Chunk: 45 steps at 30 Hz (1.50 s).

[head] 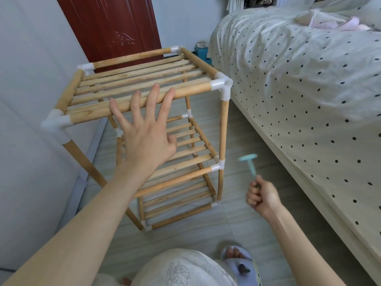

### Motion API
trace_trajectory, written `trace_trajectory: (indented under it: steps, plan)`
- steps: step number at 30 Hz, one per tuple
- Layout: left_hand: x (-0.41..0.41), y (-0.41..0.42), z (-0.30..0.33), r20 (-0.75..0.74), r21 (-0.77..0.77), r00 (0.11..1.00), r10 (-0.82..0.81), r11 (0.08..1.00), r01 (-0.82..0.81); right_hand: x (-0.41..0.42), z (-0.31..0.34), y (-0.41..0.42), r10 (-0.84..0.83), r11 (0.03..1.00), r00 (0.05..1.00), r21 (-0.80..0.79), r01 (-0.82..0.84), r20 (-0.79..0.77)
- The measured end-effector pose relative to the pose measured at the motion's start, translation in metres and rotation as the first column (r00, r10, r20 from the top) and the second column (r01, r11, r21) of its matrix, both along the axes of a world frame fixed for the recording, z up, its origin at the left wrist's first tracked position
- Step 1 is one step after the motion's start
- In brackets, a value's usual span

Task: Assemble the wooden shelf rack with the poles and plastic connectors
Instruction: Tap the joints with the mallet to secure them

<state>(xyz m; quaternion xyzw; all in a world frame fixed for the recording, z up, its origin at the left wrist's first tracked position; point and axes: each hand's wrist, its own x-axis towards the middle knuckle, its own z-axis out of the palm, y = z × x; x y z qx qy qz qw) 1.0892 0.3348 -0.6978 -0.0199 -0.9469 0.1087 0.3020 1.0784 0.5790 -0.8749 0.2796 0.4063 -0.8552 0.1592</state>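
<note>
The wooden shelf rack [144, 129] stands upright on the pale tiled floor [243, 219], three slatted tiers stacked between the wall and the bed [309, 89], and the left hand [144, 133] hangs right in front of its top tier. That hand is spread wide, fingers [153, 93] apart and reaching up over the front pole [140, 102] of the top shelf; the fingertips overlap the pole, though whether they press on it or hover just above cannot be told from here. Off beyond the fingertips, at the right end of that pole, sits a white plastic connector [221, 85], and another connector [56, 122] caps the corner out to the left of the hand. Below the palm the middle tier shows through, with the bottom tier lower again near the floor. Well off to the right, clear of the rack, the right hand [261, 196] is curled into a fist, clamped on the handle of a small light-blue hammer [250, 164] whose head points up and is blurred. Under that fist, near the lower edge, a slippered foot [240, 263] rests on the tiles, and the spotted bedcover fills the space to the right of it.
</note>
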Motion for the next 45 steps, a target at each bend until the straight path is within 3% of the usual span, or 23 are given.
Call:
trace_trajectory:
  steps: [2,5,6,9,10,13,14,17,18,19,20,22,23,25,27,30,31,33,36,40,42,44,45]
  plan:
    - [-0.001,0.001,0.0,0.0,0.002,1.0,-0.002,1.0,0.002,-0.002,-0.001,0.003,-0.144,0.988,0.989,0.049,0.146,-0.035]
    - [-0.001,0.0,-0.001,0.002,-0.002,1.0,-0.001,1.0,0.001,0.004,-0.009,-0.002,0.191,0.978,0.981,0.08,-0.194,0.042]
    - [-0.002,0.0,-0.001,0.0,-0.002,1.0,-0.002,1.0,0.002,0.002,-0.01,0.003,0.197,0.976,0.98,0.092,-0.199,0.032]
    - [-0.002,0.001,0.0,0.0,0.004,1.0,-0.005,1.0,0.005,-0.007,0.001,0.014,-0.134,0.984,0.991,0.116,0.134,-0.013]
    - [-0.001,0.001,0.0,-0.002,0.006,1.0,-0.003,1.0,0.003,-0.007,-0.001,0.014,-0.118,0.981,0.993,0.151,0.121,-0.031]
    - [-0.001,0.001,0.0,-0.002,0.003,1.0,0.002,1.0,-0.002,-0.001,-0.007,0.007,0.265,0.952,0.962,0.143,-0.271,0.059]
    - [-0.001,0.001,0.0,-0.002,0.005,1.0,0.003,1.0,-0.003,-0.003,-0.006,0.011,0.263,0.953,0.963,0.139,-0.269,0.056]
    - [-0.002,0.001,0.0,-0.003,0.009,1.0,0.004,1.0,-0.004,-0.007,0.009,0.013,-0.141,0.983,0.99,0.116,0.14,-0.004]
    - [-0.002,0.001,0.0,-0.006,0.012,1.0,0.006,1.0,-0.006,-0.005,0.008,0.008,-0.173,0.973,0.985,0.151,0.173,-0.013]
    - [-0.002,0.001,0.0,-0.006,0.014,1.0,0.006,1.0,-0.006,-0.001,0.005,0.001,-0.091,0.987,0.996,0.135,0.092,-0.014]
    - [-0.003,0.0,-0.001,-0.007,0.014,1.0,0.006,1.0,-0.006,0.005,0.002,-0.008,0.1,0.988,0.995,0.114,-0.102,0.017]
    - [-0.003,-0.001,-0.001,-0.011,0.012,1.0,0.006,1.0,-0.006,0.01,-0.008,-0.009,0.382,0.918,0.924,0.107,-0.382,0.02]
    - [-0.002,0.0,-0.001,-0.009,0.01,1.0,0.004,1.0,-0.003,0.005,-0.007,-0.002,0.356,0.931,0.934,0.091,-0.355,0.0]
    - [-0.001,0.001,0.0,0.006,-0.001,1.0,0.006,1.0,-0.006,0.0,-0.001,0.007,0.106,0.992,0.994,0.079,-0.102,-0.036]
    - [-0.001,0.003,0.003,0.028,-0.015,0.999,0.019,1.0,-0.018,-0.002,-0.004,0.009,-0.071,0.986,0.996,0.145,0.077,-0.045]
    - [-0.007,0.015,0.007,0.047,-0.09,0.997,0.054,0.995,-0.05,-0.003,-0.014,-0.001,0.16,0.954,0.986,0.264,-0.145,-0.038]
    - [-0.011,0.022,0.008,0.045,-0.114,0.997,0.067,0.992,-0.062,-0.007,-0.014,-0.003,0.158,0.95,0.987,0.279,-0.14,-0.042]
    - [-0.022,0.039,0.01,0.052,-0.144,0.996,0.078,0.987,-0.07,-0.016,-0.009,-0.003,-0.059,0.96,0.997,0.269,0.073,-0.059]
    - [-0.036,0.065,0.008,0.059,-0.157,0.996,0.063,0.986,-0.053,-0.029,-0.004,-0.004,-0.391,0.898,0.916,0.183,0.401,-0.086]
    - [-0.048,0.076,0.002,0.008,-0.205,0.998,0.065,0.977,-0.062,-0.051,0.0,-0.02,-0.582,0.809,0.812,0.069,0.584,-0.051]
    - [-0.052,0.075,-0.001,-0.026,-0.244,0.997,0.069,0.967,-0.073,-0.057,-0.004,-0.043,-0.453,0.88,0.886,0.112,0.462,-0.101]
    - [-0.056,0.074,-0.003,-0.045,-0.26,0.996,0.072,0.962,-0.081,-0.055,-0.009,-0.066,-0.123,0.96,0.98,0.232,0.157,-0.157]
    - [-0.057,0.074,-0.004,-0.051,-0.263,0.996,0.075,0.961,-0.086,-0.056,-0.013,-0.072,-0.065,0.961,0.981,0.252,0.11,-0.181]
